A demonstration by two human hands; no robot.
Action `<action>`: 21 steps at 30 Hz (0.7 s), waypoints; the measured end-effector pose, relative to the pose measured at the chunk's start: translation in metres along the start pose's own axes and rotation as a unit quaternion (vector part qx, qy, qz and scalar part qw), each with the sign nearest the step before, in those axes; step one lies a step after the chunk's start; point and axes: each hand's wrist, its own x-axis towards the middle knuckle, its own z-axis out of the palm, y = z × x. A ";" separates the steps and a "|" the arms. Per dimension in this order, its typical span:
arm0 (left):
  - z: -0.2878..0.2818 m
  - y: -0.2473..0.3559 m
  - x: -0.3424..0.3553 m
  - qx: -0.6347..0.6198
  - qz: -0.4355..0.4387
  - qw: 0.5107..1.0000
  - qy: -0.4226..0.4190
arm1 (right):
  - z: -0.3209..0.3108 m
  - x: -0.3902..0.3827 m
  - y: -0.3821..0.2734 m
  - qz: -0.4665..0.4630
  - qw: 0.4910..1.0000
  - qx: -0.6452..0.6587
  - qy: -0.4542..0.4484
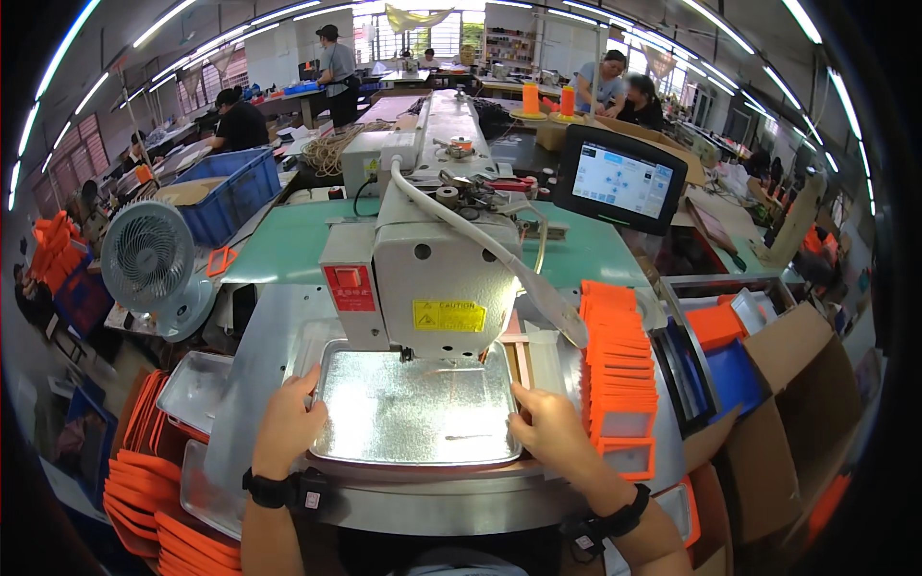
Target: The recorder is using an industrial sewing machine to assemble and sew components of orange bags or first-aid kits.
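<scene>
A shiny rectangular tray (pixel 413 413) with rounded corners and a raised rim lies flat on the metal work plate, its far edge under the head of a grey industrial sewing machine (pixel 442 259). My left hand (pixel 291 422) grips the tray's left rim, thumb and fingers pinching the side. On the opposite rim, my right hand (pixel 552 427) is closed in the same way, with its fingers partly hidden. A bright lamp lights the tray's surface. The needle area is hidden behind the machine head.
Orange frames (pixel 619 374) are stacked right of the plate, beside a cardboard box (pixel 797 403). More orange pieces (pixel 144 499) and similar trays (pixel 197 389) lie at the left. A fan (pixel 149 254), a blue crate (pixel 226 192) and a screen (pixel 622 180) surround the machine. Several people work farther back.
</scene>
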 end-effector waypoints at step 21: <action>0.041 0.059 -0.065 0.147 0.326 0.931 -0.070 | -0.160 0.178 -0.100 -0.296 0.951 -0.088 0.000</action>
